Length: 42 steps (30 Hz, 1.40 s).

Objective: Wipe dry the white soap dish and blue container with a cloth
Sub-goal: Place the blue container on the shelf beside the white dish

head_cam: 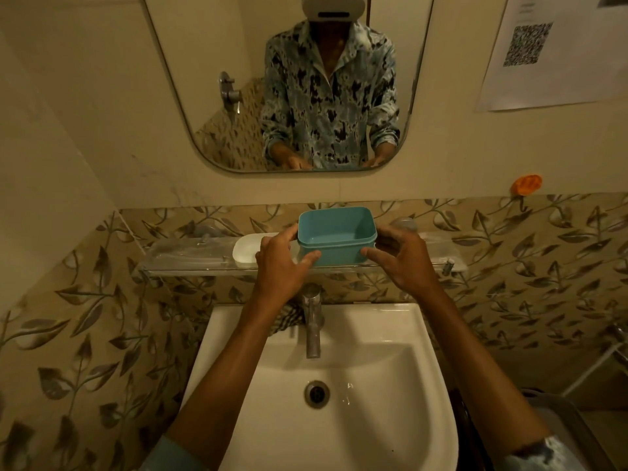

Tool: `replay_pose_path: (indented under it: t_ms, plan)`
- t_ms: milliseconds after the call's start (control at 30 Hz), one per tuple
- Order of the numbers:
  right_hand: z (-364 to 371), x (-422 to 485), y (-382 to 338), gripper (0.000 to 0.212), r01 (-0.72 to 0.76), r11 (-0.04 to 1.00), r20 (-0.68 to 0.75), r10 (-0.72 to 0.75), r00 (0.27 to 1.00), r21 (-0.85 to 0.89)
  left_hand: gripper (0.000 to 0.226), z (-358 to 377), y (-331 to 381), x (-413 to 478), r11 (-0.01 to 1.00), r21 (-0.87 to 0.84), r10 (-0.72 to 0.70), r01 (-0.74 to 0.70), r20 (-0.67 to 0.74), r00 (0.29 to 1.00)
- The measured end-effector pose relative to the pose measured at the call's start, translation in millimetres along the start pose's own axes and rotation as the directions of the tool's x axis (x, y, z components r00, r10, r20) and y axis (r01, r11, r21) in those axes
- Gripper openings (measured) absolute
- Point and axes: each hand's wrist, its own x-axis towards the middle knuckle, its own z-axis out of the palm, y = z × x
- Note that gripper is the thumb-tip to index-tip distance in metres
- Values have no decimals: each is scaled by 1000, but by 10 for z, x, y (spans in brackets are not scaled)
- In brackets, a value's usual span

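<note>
Head view: left hand and right hand clamp their fingers on the blue container at the glass shelf, beside the white soap dish.

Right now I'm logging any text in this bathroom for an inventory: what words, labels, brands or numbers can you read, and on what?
No text here can be read.
Paper sheet on the wall right of the mirror: printed lines at its top, too small and blurred to read; it also carries a QR code, a pattern, not words.
Blue container, white soap dish, tap: no visible label or brand.
</note>
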Motion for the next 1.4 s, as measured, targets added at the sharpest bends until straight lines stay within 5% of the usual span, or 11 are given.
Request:
replay_pose_path:
  t_ms: [300, 433, 533, 600, 700, 867, 1100, 1267, 1400]
  plan:
    - [21, -15, 11, 47, -20, 994, 37, 24, 999, -110, 58, -13, 22, 15, 968, 247, 30, -41, 46, 998]
    - [53, -93, 64, 66, -107, 975, -88, 91, 992, -194, 56, -34, 16, -82, 954, 286, 106, -89, -46, 993]
    - [107, -313, 92, 60, 9, 969, -208, -63, 976, -249, 26, -2, -90, -417, 940, 160, 333, -303, -215, 918]
    - [152, -507, 142, 48, 128, 944, -230, -203, 952, -303, 16, 101, -294, -694, 918, 90, 397, -387, -154, 905]
    - [268, -799, 250, 38, 183, 936, -222, -256, 941, -301, 14, 348, -824, -956, 948, 129, 294, -291, -6, 956]
    - [444, -1163, 553, 36, 68, 976, -151, -100, 984, -206, 36, 713, -1821, -952, 921, 388, -28, -45, 180, 983]
    - [501, -1600, 887, 39, -100, 979, -90, 85, 992, -179, 83, 822, -2088, -362, 858, 417, -394, 302, 155, 906]
    - [536, -1800, 1018, 42, -147, 977, -82, 136, 987, -154, 75, 991, -2176, -270, 854, 509, -282, 110, 274, 920]
    - [593, -1899, 1074, 47, -187, 971, -42, 183, 982, -149, 44, 1032, -2256, -336, 863, 495, -233, 104, 207, 950]
